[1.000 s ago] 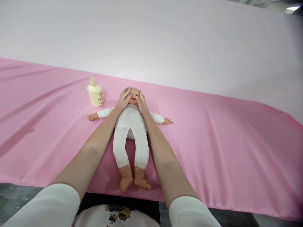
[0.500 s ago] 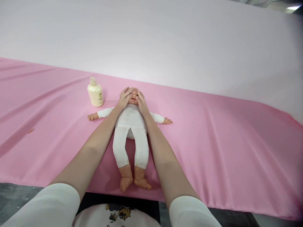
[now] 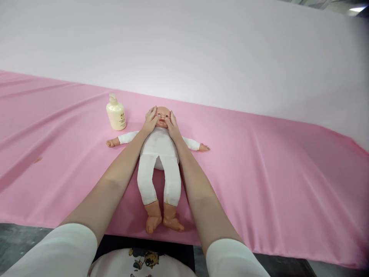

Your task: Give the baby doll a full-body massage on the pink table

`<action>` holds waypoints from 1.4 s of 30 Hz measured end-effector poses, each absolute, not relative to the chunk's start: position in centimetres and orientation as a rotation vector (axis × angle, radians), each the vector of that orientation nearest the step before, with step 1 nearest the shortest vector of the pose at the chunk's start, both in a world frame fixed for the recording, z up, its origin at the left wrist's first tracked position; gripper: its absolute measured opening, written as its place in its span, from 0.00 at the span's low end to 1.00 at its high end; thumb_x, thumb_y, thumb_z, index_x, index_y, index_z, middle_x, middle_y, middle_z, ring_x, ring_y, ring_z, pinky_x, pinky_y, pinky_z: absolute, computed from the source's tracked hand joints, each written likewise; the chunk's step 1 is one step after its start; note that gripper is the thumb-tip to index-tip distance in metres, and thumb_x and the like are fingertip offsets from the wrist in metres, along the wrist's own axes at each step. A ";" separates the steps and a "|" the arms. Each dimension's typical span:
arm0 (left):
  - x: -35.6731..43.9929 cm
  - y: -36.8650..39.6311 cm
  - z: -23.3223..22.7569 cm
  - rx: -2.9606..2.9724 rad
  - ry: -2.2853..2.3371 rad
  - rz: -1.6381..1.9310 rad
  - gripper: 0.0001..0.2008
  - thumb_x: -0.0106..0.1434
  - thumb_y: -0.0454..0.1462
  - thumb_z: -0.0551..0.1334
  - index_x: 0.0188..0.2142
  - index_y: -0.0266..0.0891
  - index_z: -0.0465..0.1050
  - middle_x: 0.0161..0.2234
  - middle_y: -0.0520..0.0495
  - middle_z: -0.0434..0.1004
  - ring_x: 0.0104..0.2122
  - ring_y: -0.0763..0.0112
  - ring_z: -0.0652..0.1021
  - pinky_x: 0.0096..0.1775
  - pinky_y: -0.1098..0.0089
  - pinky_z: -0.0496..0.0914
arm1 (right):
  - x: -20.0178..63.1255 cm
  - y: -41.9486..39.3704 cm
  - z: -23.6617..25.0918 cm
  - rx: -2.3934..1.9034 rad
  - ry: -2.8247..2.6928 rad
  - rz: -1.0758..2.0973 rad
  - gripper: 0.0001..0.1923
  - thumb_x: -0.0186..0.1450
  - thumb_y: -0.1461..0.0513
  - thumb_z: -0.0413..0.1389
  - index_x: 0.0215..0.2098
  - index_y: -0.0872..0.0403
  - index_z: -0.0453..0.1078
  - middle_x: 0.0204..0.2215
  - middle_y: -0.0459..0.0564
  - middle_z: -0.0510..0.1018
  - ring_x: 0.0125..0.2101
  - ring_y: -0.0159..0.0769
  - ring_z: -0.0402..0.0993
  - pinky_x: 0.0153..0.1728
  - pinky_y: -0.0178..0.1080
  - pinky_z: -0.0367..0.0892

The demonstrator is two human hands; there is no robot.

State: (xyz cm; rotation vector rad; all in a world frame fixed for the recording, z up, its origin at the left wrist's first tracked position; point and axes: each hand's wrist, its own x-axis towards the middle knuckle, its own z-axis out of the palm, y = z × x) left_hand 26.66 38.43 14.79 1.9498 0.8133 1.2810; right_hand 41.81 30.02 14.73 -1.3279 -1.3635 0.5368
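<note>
A baby doll [image 3: 159, 142] with a white cloth body lies on its back, its feet pointing toward me. My left hand [image 3: 150, 120] cups one side of the doll's head [image 3: 163, 112], the thumb by the mouth and cheek. On the opposite side my right hand [image 3: 173, 126] presses along the cheek and temple, its thumb also near the mouth. Between my hands the forehead, eyes and mouth show. Both palms are out of sight against the head. The doll's arms stretch out to either side beyond my forearms.
A cream pump bottle [image 3: 116, 113] stands upright to the left of the doll's head. Pink cloth [image 3: 245, 173] with folds covers the table, whose near edge runs just past the doll's feet. Behind it rises a plain white surface [image 3: 184, 50].
My fingers have moved outward from the doll's forehead to the sides of its head, leaving more of the forehead and eyes showing. The doll and bottle stay in place.
</note>
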 end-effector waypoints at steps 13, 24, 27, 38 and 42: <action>26.3 37.7 15.7 2.024 0.719 1.306 0.28 0.69 0.57 0.54 0.57 0.46 0.78 0.66 0.41 0.66 0.67 0.52 0.64 0.71 0.52 0.51 | 41.9 29.6 16.0 -1.256 -1.563 0.398 0.45 0.65 0.30 0.38 0.70 0.41 0.60 0.73 0.41 0.56 0.74 0.41 0.44 0.76 0.50 0.36; 26.2 37.7 15.6 2.002 0.742 1.278 0.29 0.70 0.54 0.56 0.63 0.44 0.71 0.67 0.40 0.63 0.69 0.52 0.62 0.72 0.53 0.49 | 41.6 29.7 15.4 -1.275 -1.423 0.472 0.52 0.61 0.28 0.43 0.73 0.46 0.52 0.74 0.49 0.51 0.75 0.44 0.43 0.76 0.50 0.39; 26.3 38.0 15.4 1.973 0.744 1.280 0.30 0.69 0.56 0.56 0.65 0.46 0.69 0.67 0.41 0.63 0.69 0.53 0.61 0.72 0.52 0.48 | 41.6 29.7 15.3 -1.288 -1.369 0.517 0.55 0.60 0.28 0.46 0.74 0.48 0.48 0.75 0.49 0.50 0.75 0.45 0.43 0.76 0.50 0.37; 26.8 38.9 14.2 1.860 0.826 1.270 0.35 0.67 0.58 0.58 0.66 0.44 0.64 0.69 0.39 0.59 0.72 0.53 0.57 0.72 0.51 0.47 | 41.9 30.5 14.3 -1.369 -1.268 0.566 0.62 0.56 0.27 0.48 0.74 0.58 0.49 0.74 0.59 0.52 0.74 0.49 0.46 0.75 0.50 0.41; 26.8 39.1 14.1 1.866 0.840 1.256 0.38 0.66 0.59 0.59 0.67 0.40 0.62 0.70 0.35 0.58 0.72 0.52 0.57 0.73 0.52 0.46 | 41.9 30.6 14.2 -1.350 -1.286 0.518 0.58 0.57 0.27 0.47 0.73 0.55 0.52 0.72 0.58 0.57 0.73 0.49 0.50 0.75 0.51 0.43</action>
